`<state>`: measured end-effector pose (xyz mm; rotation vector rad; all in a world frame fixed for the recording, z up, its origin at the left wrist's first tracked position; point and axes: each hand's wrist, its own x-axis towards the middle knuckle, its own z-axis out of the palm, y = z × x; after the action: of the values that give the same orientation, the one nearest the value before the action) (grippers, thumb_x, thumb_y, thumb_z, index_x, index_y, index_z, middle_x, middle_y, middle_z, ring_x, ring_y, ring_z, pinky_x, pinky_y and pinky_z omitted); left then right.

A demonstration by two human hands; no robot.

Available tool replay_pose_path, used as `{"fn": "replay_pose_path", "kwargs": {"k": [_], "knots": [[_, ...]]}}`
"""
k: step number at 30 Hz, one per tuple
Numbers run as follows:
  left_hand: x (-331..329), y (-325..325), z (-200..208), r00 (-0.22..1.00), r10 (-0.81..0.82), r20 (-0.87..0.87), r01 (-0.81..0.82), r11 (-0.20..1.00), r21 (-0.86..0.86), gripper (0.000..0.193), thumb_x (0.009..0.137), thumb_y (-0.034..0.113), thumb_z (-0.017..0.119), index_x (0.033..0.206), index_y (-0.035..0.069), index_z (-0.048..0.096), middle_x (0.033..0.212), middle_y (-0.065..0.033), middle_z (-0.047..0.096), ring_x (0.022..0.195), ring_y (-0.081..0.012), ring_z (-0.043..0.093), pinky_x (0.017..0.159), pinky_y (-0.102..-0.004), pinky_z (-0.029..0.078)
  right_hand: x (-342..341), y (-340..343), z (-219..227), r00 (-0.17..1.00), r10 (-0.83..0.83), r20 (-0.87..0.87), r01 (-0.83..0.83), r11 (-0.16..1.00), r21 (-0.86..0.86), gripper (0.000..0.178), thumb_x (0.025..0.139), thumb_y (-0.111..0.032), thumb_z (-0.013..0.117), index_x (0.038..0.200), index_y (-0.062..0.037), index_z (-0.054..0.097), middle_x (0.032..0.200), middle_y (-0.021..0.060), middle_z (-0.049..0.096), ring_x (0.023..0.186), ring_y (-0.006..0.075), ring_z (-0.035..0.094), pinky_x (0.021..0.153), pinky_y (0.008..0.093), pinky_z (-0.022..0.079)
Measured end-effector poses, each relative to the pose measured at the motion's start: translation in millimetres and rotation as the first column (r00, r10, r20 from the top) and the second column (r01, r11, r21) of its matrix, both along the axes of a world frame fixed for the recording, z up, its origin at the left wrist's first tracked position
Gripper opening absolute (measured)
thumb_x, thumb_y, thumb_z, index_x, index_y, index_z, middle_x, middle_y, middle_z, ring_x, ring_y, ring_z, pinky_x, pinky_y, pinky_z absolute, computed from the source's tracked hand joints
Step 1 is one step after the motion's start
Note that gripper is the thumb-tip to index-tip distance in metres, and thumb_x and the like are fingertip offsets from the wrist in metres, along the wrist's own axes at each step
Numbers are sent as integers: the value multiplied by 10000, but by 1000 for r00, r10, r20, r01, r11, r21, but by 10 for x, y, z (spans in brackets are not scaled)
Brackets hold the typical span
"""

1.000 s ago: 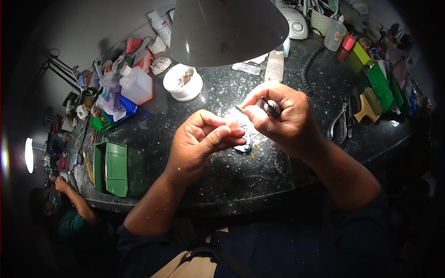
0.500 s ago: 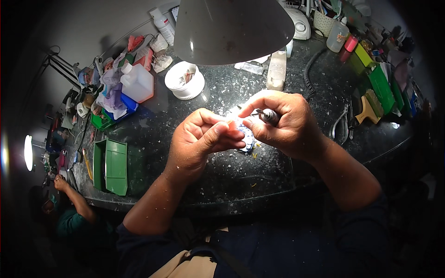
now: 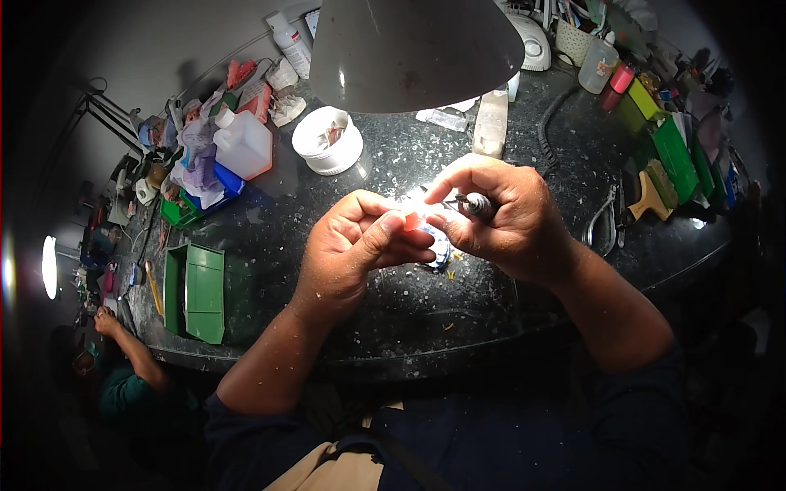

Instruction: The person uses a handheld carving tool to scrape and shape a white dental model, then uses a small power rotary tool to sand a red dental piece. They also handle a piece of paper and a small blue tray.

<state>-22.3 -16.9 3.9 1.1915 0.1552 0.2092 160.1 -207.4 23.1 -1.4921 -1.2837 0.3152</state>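
Under the lamp, my left hand (image 3: 348, 245) is closed, with thumb and fingertips pinching a small pinkish piece (image 3: 413, 221); its shape is mostly lost in glare. Facing it, my right hand (image 3: 512, 217) grips a dark metal rotary handpiece (image 3: 475, 205), its nose pointing left toward the piece. The right thumb and index fingertip come close to the piece, but whether they touch it I cannot tell. Beneath the hands lies a blue-and-white object (image 3: 440, 248) on the bench, partly hidden by the left fingers.
A grey lamp shade (image 3: 413, 57) hangs over the dark, dust-specked bench (image 3: 393, 327). Around it stand a white round tub (image 3: 327, 151), a green bin (image 3: 203, 295), a plastic jug (image 3: 243, 146), pliers (image 3: 604, 221) and a brush (image 3: 649, 196). Another person's arm (image 3: 135, 348) is at the far left.
Both hands stay in nearly the same place. The right index fingertip has shifted very slightly; the pinkish piece shows a little more clearly between the left fingers.
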Motion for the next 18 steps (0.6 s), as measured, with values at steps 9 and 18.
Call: {"fn": "replay_pose_path", "kwargs": {"k": [9, 18], "knots": [[-4, -78, 75, 993, -62, -98, 71, 994, 88, 312, 1210, 293, 595, 1238, -13, 648, 1072, -205, 804, 971, -309, 838, 913, -471, 704, 24, 57, -91, 989, 57, 135, -74, 990, 122, 197, 1006, -180, 860, 1174, -81, 832, 837, 88, 779, 679, 118, 690, 645, 302, 560], [15, -125, 65, 993, 118, 1, -117, 982, 151, 313, 1216, 281, 557, 1222, -11, 669, 1118, -146, 767, 983, -266, 812, 974, -481, 698, 32, 82, -138, 997, 80, 8, -80, 983, 166, 188, 1044, -159, 837, 1145, -1, 827, 943, 132, 851, 788, 150, 800, 677, 307, 610]]}}
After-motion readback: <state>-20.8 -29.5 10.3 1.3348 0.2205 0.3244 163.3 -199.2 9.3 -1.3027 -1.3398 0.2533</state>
